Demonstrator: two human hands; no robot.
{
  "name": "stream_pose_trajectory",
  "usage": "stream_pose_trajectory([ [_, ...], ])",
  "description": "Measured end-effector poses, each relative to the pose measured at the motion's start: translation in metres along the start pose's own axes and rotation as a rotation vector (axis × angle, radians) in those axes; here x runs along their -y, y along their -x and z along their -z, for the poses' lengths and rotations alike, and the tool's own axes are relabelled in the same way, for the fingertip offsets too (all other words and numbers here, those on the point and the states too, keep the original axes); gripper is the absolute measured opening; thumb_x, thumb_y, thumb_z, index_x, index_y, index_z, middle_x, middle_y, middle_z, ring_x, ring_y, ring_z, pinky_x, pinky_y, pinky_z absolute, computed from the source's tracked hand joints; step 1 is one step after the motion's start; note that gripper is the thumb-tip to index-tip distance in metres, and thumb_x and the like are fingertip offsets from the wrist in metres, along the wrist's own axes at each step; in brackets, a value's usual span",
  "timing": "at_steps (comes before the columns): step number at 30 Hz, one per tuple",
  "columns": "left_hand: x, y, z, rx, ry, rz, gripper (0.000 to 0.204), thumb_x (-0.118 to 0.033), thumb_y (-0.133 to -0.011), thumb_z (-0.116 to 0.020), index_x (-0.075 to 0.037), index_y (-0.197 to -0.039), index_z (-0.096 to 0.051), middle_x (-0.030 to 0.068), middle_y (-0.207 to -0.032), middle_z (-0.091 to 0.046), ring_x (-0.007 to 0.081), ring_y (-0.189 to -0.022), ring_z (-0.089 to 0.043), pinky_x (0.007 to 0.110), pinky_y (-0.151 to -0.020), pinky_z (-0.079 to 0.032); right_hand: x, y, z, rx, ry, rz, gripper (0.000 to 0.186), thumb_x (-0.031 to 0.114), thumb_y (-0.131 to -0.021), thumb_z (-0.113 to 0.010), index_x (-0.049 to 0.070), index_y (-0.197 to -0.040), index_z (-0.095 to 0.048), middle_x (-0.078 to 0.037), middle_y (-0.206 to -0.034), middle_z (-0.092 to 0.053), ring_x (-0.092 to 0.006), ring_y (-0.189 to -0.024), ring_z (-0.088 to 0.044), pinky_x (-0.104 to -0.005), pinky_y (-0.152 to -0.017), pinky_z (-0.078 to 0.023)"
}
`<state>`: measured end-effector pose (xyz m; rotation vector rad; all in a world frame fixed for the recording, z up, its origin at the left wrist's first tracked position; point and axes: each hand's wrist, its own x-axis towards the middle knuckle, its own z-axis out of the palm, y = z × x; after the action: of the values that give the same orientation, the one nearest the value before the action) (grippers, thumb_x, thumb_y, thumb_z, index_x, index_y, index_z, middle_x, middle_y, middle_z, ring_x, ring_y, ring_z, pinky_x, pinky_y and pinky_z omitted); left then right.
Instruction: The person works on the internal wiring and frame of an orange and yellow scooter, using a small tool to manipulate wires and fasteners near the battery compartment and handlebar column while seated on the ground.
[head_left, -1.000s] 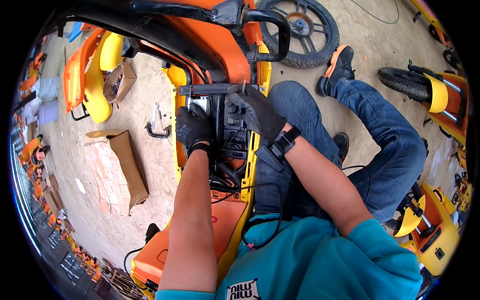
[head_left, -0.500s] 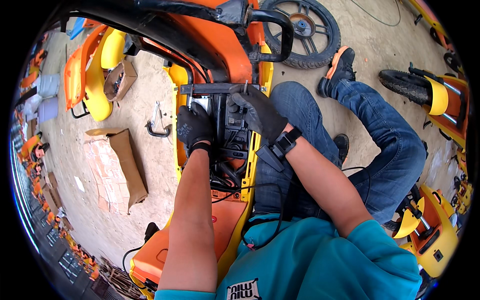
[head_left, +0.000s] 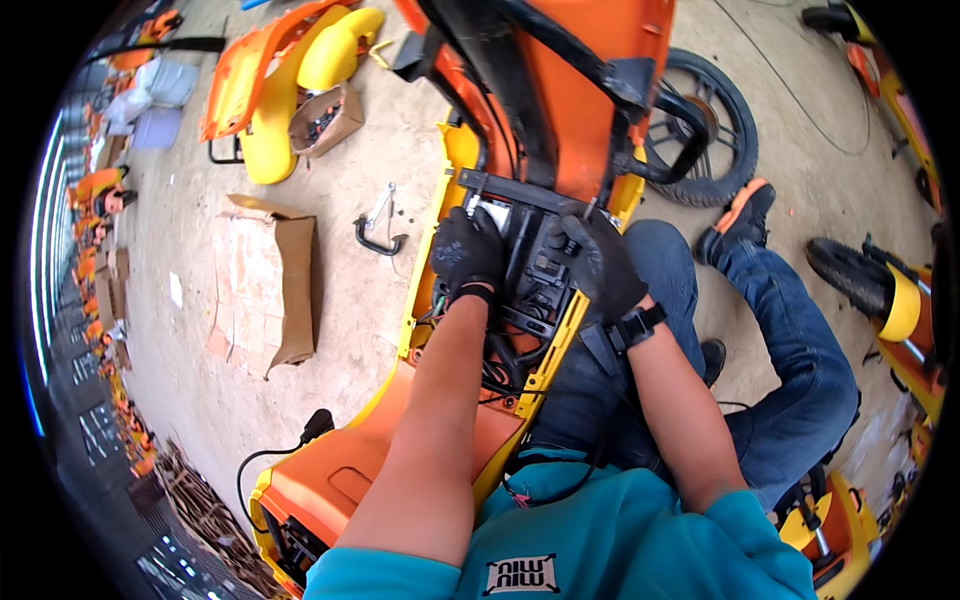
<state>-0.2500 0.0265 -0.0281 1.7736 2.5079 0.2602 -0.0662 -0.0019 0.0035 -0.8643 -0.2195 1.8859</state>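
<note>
I am bent over an orange and yellow vehicle body (head_left: 400,395) with an open compartment. A dark metal crossbar (head_left: 520,193) spans the compartment's far end. My left hand (head_left: 468,250), in a black glove, has its fingers closed at the bar's left end, beside a silver box (head_left: 495,213); what they grip is hidden. My right hand (head_left: 603,262), also gloved, is curled at the bar's right end, pinching a thin metal bolt (head_left: 591,207) whose tip sticks up past the fingers. Black components and cables (head_left: 500,365) fill the space between and below my hands.
A black frame tube (head_left: 520,90) and bent bar (head_left: 690,140) rise beyond my hands. On the floor lie a cardboard box (head_left: 265,285), a clamp-like black tool (head_left: 378,237), yellow and orange panels (head_left: 265,130) and a small parts box (head_left: 325,120). A loose wheel (head_left: 735,120) lies at right.
The view has shifted, so the vehicle and both hands appear farther right and lower. Both hands stay at the two ends of the crossbar, with little change in grip.
</note>
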Motion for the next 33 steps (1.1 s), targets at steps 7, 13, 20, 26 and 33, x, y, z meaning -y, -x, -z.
stream_pose_trajectory([
  [7, -0.002, -0.002, 0.013, 0.127, 0.024, 0.071, 0.034, -0.041, -0.093, -0.054, -0.007, -0.093, -0.059, 0.0165, -0.089, -0.064, 0.0361, -0.086, -0.066, 0.049, -0.073, -0.052, -0.003, -0.001, 0.004, 0.039, 0.031, 0.022, 0.02, 0.018, -0.095, -0.062, 0.01, -0.113, -0.056, -0.003, -0.094, -0.061, -0.0147, -0.086, -0.06, -0.0357, -0.079, -0.054],
  [13, 0.0, 0.001, 0.011, 0.105, 0.051, 0.068, 0.032, -0.038, -0.093, -0.053, -0.007, -0.095, -0.06, 0.0158, -0.09, -0.065, 0.0345, -0.088, -0.065, 0.049, -0.073, -0.051, -0.005, 0.0, 0.006, 0.024, 0.089, 0.019, 0.021, 0.018, -0.096, -0.061, 0.009, -0.114, -0.056, -0.003, -0.096, -0.062, -0.0154, -0.09, -0.061, -0.0375, -0.082, -0.054],
  [20, 0.004, -0.001, 0.022, 0.149, 0.113, 0.093, 0.032, -0.038, -0.093, -0.053, -0.007, -0.097, -0.06, 0.0163, -0.092, -0.065, 0.0347, -0.09, -0.065, 0.05, -0.075, -0.051, -0.011, -0.004, 0.009, 0.061, 0.087, 0.009, 0.023, 0.02, -0.096, -0.063, 0.009, -0.115, -0.057, -0.005, -0.098, -0.064, -0.0156, -0.091, -0.061, -0.0358, -0.083, -0.053],
  [26, -0.008, -0.002, 0.011, 0.147, 0.086, 0.065, 0.033, -0.039, -0.093, -0.053, -0.007, -0.096, -0.06, 0.0174, -0.093, -0.065, 0.0351, -0.09, -0.065, 0.049, -0.076, -0.05, -0.001, 0.001, 0.01, -0.007, 0.202, 0.049, 0.02, 0.019, -0.1, -0.056, 0.008, -0.116, -0.055, -0.005, -0.102, -0.062, -0.0147, -0.09, -0.06, -0.033, -0.082, -0.054],
  [33, -0.004, 0.0, 0.016, 0.125, 0.05, 0.08, 0.033, -0.038, -0.092, -0.054, -0.006, -0.094, -0.06, 0.0175, -0.092, -0.065, 0.0363, -0.089, -0.065, 0.049, -0.076, -0.051, -0.005, -0.005, 0.01, 0.119, 0.04, -0.022, 0.018, 0.016, -0.099, -0.056, 0.007, -0.113, -0.056, -0.006, -0.099, -0.06, -0.0151, -0.091, -0.059, -0.0353, -0.088, -0.051],
])
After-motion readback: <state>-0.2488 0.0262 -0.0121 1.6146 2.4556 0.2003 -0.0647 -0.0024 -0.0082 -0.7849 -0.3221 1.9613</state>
